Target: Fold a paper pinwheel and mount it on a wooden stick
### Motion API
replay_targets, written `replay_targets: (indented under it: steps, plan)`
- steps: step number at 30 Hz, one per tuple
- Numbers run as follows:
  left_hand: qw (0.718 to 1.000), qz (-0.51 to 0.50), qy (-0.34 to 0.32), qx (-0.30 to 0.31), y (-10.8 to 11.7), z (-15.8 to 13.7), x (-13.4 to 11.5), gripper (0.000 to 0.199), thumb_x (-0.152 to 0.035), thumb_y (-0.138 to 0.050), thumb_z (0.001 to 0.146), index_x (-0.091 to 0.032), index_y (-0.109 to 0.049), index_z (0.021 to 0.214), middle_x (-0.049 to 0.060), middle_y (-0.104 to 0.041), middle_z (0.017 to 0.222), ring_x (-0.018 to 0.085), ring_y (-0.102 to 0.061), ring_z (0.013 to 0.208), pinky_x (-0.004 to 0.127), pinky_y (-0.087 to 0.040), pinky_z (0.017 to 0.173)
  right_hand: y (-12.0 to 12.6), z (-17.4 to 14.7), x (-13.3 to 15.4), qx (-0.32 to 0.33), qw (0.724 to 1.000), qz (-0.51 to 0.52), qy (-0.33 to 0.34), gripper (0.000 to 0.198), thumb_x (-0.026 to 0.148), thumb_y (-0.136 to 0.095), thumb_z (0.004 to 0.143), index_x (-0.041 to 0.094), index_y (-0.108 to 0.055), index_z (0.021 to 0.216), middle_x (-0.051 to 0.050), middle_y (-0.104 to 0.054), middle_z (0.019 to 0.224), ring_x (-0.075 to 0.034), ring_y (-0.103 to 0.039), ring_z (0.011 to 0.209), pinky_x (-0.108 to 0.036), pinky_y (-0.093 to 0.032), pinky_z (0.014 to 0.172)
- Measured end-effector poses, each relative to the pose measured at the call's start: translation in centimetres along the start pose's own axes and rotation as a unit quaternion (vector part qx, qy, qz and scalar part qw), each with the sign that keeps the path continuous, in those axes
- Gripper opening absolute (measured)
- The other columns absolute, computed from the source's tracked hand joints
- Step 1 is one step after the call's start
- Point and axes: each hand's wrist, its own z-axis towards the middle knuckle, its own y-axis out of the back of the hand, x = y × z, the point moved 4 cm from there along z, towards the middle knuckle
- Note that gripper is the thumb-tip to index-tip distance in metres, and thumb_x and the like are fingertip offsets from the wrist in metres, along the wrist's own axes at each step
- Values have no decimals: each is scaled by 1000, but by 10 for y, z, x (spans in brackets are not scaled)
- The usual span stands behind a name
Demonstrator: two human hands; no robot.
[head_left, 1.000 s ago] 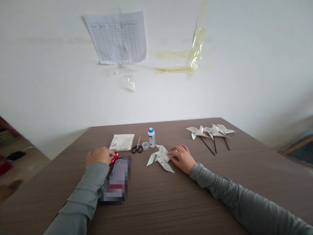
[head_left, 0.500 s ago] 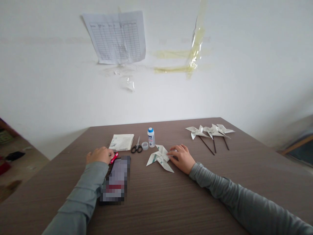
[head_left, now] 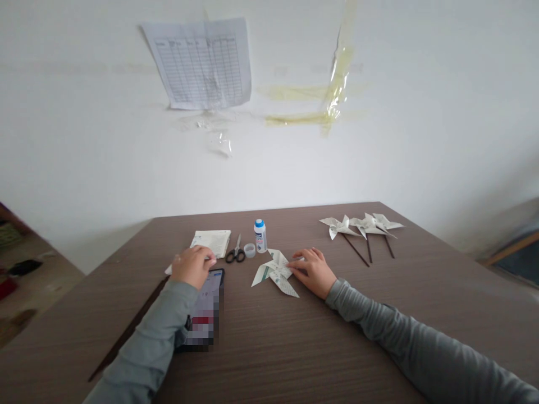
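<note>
Grey sleeves (head_left: 145, 343) crossed the brown tabletop (head_left: 269, 348) on both sides. Beside the left one lay a dark stick (head_left: 127, 327), its far end close to the left hand, and a phone (head_left: 206, 308) lay face up, likely turned so that its screen could be seen. The right hand (head_left: 314, 275) rested bent fingers on the edge of a paper pinwheel (head_left: 278, 273), which lay flat near the middle, presumably to steady it; whether they pinched it I could not tell. The left hand (head_left: 192, 267) was at the phone's top end, fingers curled narrow; whether they held anything was hidden.

Beyond, scissors (head_left: 236, 256), a small cup (head_left: 250, 250), an upright bottle (head_left: 261, 238) and a paper stack (head_left: 217, 243) sat grouped, seemingly for easy reach. Three pinwheels (head_left: 366, 225) on sticks lay farther right, apparently out of the way. A printed sheet (head_left: 204, 64) and tape (head_left: 337, 92) clung to the wall (head_left: 400, 140).
</note>
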Motion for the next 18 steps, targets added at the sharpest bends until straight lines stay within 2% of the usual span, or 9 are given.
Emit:
replay_targets:
  steps: [3,7,13,18]
  plan:
    - [992,-102,-79,0,-18,-8,-32,19,-18,-82,106,-29,-92,93,11,-98,143,37,-88,145,55,-65,137,-1,0,-2,-12,1000,5,1,26,23,-92,118,41,-105,130,-12,-94,144,-38,-88,138,-76,-54,144]
    - [968,-212,-134,-1,-44,-19,-68,18,-18,-85,101,-28,-93,89,13,-99,142,38,-90,142,56,-67,136,-3,0,-6,-17,1000,23,12,26,23,-92,118,42,-105,130,-11,-94,142,-37,-87,135,-77,-54,143]
    - [948,-277,-155,-8,-72,-17,-115,19,-11,-90,97,-27,-93,87,13,-99,140,38,-90,142,60,-67,139,-7,0,-12,-31,998,45,24,35,19,-89,116,44,-103,137,-10,-94,139,-37,-88,134,-77,-54,143]
    - [955,-269,-121,-18,-89,-12,-141,22,-7,-93,96,-26,-93,85,17,-95,154,47,-83,156,76,-59,146,-8,1,-12,-43,996,63,39,41,18,-89,115,42,-100,147,-10,-95,138,-37,-89,133,-75,-58,141]
